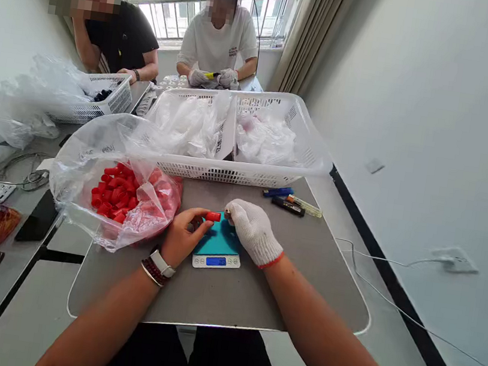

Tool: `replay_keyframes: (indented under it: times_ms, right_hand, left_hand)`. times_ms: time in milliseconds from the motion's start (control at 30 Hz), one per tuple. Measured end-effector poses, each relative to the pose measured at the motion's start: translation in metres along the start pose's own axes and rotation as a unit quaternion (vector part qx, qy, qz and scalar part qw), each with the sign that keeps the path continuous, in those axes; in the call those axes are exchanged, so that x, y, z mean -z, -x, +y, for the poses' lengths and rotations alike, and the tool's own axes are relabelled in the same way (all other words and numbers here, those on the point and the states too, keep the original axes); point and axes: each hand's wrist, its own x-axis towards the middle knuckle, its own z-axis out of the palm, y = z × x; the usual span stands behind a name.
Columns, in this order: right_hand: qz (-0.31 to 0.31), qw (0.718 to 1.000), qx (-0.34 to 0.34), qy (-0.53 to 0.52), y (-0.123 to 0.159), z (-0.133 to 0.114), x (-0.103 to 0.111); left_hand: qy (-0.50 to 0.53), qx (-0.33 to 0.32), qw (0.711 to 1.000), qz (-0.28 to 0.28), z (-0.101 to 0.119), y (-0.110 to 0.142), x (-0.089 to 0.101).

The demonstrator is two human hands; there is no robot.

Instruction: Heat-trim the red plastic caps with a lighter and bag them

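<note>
The person's left hand (184, 236), bare, with a white-strapped watch (162, 263) and a dark beaded bracelet (154, 272) on the wrist, pinches a small red plastic cap (213, 216) in a narrow grip between thumb and fingertips. The cap lies sideways just above a flat teal pad (218, 237) on a small white digital scale (216, 260), and the blue display is too small to read. The right hand (254, 233), in a white knit glove with a red cuff, comes in from the other side, its fingers drawn close together, with the gloved fingertips (231, 213) touching the cap's far end. Just left of the left hand, a transparent plastic bag (94, 153) holds a heap of matching red caps. Both hands work over a grey rounded mat (219, 297). Beyond the scale, a blue lighter, a black lighter and a yellow lighter lie together (284, 201) beside a white plastic basket with two compartments (244, 178), both stuffed with transparent plastic bags. Across the table, a person in a white T-shirt (218, 43) holds a yellow item in gloved hands.
</note>
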Motion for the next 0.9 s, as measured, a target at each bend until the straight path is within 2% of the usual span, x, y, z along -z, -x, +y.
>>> replay_keyframes:
  times_ms: [167, 333, 500, 667, 900]
  right_hand:
    - [-0.029, 0.999, -0.003, 0.040, -0.0003, -0.0014, 0.0013]
    - [-0.062, 0.997, 0.029, 0.041, 0.0016, -0.0016, 0.0038]
    - [-0.035, 0.999, 0.037, -0.006, 0.0020, 0.0000, 0.0022]
    - [-0.007, 0.999, 0.023, 0.024, 0.0001, 0.0014, 0.0012]
    - [-0.067, 0.996, 0.032, 0.044, 0.0006, -0.0002, 0.0047]
  left_hand:
    - [0.051, 0.003, 0.999, 0.003, 0.0035, 0.0021, -0.0015]
    - [0.052, 0.017, 0.998, 0.020, 0.0034, 0.0009, -0.0023]
    - [-0.002, -0.004, 1.000, 0.011, 0.0024, 0.0000, -0.0012]
    - [-0.028, -0.039, 0.999, -0.014, 0.0047, 0.0008, 0.0001]
    - [0.001, -0.013, 1.000, 0.010, 0.0019, -0.0001, -0.0004]
